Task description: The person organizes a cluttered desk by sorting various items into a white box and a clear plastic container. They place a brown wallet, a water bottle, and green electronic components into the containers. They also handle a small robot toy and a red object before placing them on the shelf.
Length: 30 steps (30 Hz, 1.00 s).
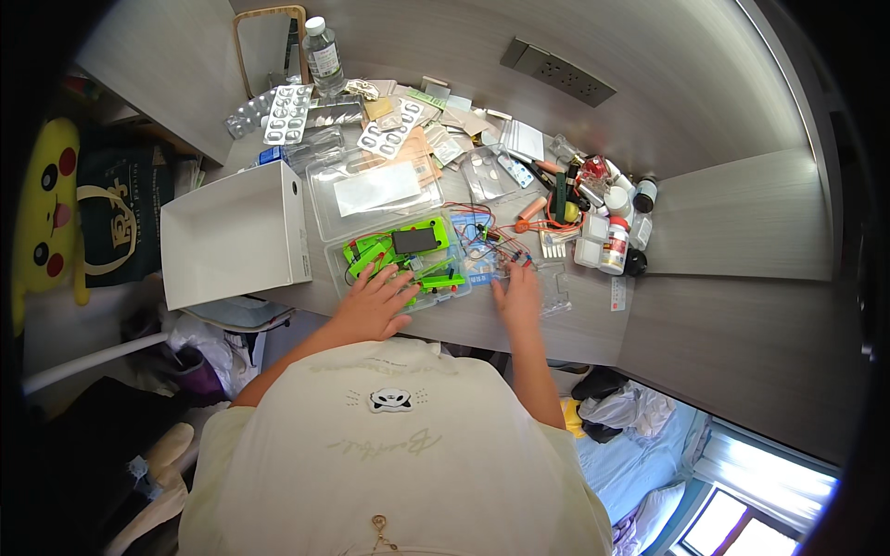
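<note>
My left hand [375, 304] lies with fingers spread over the near edge of a clear plastic box [331, 262]. Beneath its fingertips are bright green plastic parts [443, 282], one carrying a dark rectangular panel [414, 241]. To the right, my right hand [518, 298] has its fingers curled at the near end of a tangle of thin red and dark wires [501, 243]. Small red and blue pieces show at those fingertips. A blue printed sheet [479, 270] lies under the wires, between the box and my right hand. The box's clear lid [324, 218] is folded back, a white paper on it.
An open white box [234, 236] stands at left. Behind lie blister packs [287, 114], papers and a clear bottle [323, 57]. Several small bottles [615, 246] and containers crowd the right. A clear plastic tray [554, 289] sits beside my right hand. A wall socket strip [558, 71] is above.
</note>
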### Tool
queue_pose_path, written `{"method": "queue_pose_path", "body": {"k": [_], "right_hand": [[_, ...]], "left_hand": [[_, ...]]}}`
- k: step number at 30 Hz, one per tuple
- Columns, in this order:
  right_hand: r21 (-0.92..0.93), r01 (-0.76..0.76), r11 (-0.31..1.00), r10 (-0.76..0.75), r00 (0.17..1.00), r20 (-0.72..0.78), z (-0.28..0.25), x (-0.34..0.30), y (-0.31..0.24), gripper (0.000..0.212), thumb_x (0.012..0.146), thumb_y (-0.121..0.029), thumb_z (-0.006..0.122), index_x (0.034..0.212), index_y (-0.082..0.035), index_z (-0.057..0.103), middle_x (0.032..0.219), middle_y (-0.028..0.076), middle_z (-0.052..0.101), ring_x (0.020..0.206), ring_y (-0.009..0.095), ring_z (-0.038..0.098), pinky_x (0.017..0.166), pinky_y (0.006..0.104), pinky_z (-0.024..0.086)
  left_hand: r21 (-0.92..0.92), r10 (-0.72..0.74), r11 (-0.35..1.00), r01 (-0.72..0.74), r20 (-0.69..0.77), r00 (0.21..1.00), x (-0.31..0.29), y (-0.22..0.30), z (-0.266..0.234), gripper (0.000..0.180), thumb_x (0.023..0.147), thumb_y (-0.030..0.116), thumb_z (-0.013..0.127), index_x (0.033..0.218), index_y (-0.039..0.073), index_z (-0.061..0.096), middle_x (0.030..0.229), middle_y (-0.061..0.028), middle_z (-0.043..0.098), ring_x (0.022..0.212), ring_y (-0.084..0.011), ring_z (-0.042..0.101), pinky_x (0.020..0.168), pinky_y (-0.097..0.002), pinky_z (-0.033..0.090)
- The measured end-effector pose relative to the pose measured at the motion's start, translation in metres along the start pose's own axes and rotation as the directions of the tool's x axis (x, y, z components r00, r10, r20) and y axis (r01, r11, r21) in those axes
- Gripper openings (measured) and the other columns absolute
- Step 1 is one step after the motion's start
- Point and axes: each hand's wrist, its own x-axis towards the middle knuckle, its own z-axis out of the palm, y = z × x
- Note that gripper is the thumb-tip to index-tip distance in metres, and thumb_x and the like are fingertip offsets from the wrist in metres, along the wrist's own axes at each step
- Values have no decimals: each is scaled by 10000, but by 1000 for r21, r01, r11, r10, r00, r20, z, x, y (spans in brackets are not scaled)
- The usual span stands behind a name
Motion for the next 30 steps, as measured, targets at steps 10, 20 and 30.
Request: {"method": "queue_pose_path", "body": {"k": [10, 20, 30], "right_hand": [[679, -391, 622, 338, 916, 218, 5, -19, 25, 120, 914, -108, 632, 981, -13, 603, 842, 54, 619, 722, 135, 591, 663, 296, 486], [893, -351, 281, 154, 935, 319, -23, -15, -42, 131, 943, -129, 638, 1005, -20, 599, 858, 25, 623, 764, 96, 602, 691, 255, 507], [673, 92, 733, -86, 995, -42, -8, -5, -88, 195, 899, -108, 659, 1060, 0, 640, 973, 150, 629, 850, 232, 636, 752, 330, 518]], "left_hand": [[149, 33, 989, -25, -54, 998, 2, 0, 12, 561, 861, 438, 653, 1344, 169, 559, 1427, -53, 489, 1384, -282, 364, 1194, -516, 138], [-5, 9, 1000, -9, -85, 996, -2, 1, 2, 468, 853, 314, 678, 1283, 159, 577, 1357, -60, 497, 1341, -285, 397, 1170, -523, 218], [-71, 18, 997, -34, -217, 976, 16, 8, -16, 561, 820, 238, 691, 1349, 168, 518, 1396, -121, 454, 1317, -314, 404, 1107, -556, 298]]}}
